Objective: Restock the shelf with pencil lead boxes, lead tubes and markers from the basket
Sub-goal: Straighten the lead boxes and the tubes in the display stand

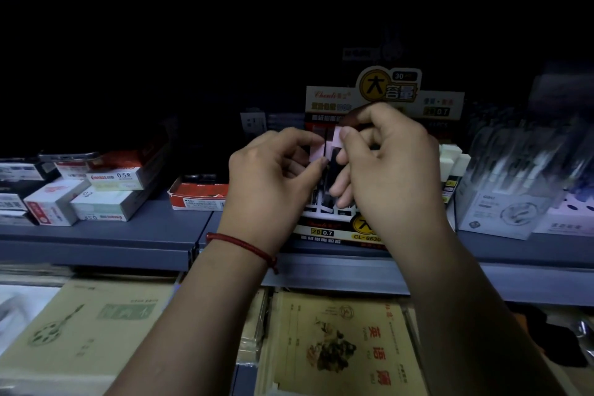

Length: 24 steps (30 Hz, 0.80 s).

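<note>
Both hands are raised in front of a black-and-yellow lead display box (pixel 385 100) on the grey shelf (pixel 103 231). My left hand (pixel 273 167), with a red string on its wrist, pinches the left side of small pink-capped lead tubes (pixel 323 148). My right hand (pixel 385 154) pinches the pink top of the same tubes from the right. The tubes hang just above the box's open slots. The basket is out of view.
White and red lead boxes (pixel 109 193) are stacked at the shelf's left, with an open red carton (pixel 197 196) beside them. Clear pen packs (pixel 514 183) and white erasers (pixel 453 164) stand at the right. Brown notebooks (pixel 337 341) lie below the shelf.
</note>
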Motion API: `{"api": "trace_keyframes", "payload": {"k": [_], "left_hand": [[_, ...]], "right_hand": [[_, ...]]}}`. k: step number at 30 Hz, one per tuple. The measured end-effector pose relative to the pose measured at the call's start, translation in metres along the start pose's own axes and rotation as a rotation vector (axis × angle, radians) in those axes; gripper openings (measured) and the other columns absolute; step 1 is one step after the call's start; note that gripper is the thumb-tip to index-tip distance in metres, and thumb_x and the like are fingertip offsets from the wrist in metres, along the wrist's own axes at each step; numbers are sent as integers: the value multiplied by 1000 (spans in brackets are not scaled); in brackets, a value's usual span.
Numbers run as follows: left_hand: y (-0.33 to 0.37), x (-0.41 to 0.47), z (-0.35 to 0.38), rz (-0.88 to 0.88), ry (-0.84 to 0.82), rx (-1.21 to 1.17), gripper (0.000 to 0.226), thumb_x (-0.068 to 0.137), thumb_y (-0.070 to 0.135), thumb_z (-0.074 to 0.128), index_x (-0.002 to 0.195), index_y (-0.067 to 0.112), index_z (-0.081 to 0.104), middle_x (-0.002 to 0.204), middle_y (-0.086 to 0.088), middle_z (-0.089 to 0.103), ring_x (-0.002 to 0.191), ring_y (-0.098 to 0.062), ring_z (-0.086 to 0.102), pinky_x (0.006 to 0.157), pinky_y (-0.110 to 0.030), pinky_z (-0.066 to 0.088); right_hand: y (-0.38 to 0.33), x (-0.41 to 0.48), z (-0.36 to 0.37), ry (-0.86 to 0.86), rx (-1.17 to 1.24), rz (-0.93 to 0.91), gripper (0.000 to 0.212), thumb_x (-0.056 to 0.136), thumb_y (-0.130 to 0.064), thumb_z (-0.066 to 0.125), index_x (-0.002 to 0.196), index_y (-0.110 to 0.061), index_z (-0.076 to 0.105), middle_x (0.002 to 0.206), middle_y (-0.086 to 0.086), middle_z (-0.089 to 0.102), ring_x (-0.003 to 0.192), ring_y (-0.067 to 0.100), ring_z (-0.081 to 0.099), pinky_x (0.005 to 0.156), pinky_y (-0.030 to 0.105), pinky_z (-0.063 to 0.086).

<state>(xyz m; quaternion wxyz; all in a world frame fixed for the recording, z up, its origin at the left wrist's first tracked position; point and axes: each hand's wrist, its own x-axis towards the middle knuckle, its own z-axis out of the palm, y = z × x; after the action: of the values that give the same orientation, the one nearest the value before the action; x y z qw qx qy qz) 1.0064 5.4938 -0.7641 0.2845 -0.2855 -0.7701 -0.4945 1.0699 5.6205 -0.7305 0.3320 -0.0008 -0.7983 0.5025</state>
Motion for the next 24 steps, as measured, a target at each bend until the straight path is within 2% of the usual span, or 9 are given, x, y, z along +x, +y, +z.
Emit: {"api": "trace_keyframes", "payload": {"k": [6, 10, 16, 20, 24], "left_hand": [[-6, -4, -10, 69, -49, 50, 28, 93, 9, 64, 115, 25, 73, 91, 2, 67, 84, -10, 64, 76, -20, 54], [-11, -4, -11, 43, -26, 57, 32, 93, 7, 61, 115, 28, 73, 91, 2, 67, 83, -11, 64, 75, -28, 55], [-10, -11, -8, 86, -38, 38, 36, 93, 5, 60, 122, 22, 71, 92, 2, 66, 83, -11, 62, 74, -22, 53], [-10, -11, -7, 67, -32, 45, 38, 93, 4, 59, 122, 26, 71, 90, 2, 64, 79, -12, 60, 71, -23, 52], [-7, -13, -7, 44, -2, 19, 41, 91, 0, 59, 120, 25, 72, 96, 1, 58, 79, -12, 57, 69, -10, 46]], "right_hand": [[1, -1, 2, 1, 8, 2, 13, 104, -13, 52, 95, -12, 61, 64, 6, 65, 42, 15, 64, 41, 25, 50], [2, -1, 2, 7, 13, 3, 13, 103, -13, 52, 96, -11, 62, 66, 6, 65, 42, 15, 64, 41, 26, 51], [3, -1, 1, 10, -8, -12, 12, 104, -13, 52, 97, -10, 62, 65, 5, 65, 42, 14, 63, 41, 27, 52], [2, -1, 1, 11, -27, -19, 12, 104, -14, 52, 97, -11, 61, 65, 6, 65, 42, 14, 63, 42, 28, 52], [3, 2, 1, 72, -66, -59, 11, 103, -18, 54, 95, -15, 62, 67, 4, 63, 47, 19, 62, 47, 35, 50]]}}
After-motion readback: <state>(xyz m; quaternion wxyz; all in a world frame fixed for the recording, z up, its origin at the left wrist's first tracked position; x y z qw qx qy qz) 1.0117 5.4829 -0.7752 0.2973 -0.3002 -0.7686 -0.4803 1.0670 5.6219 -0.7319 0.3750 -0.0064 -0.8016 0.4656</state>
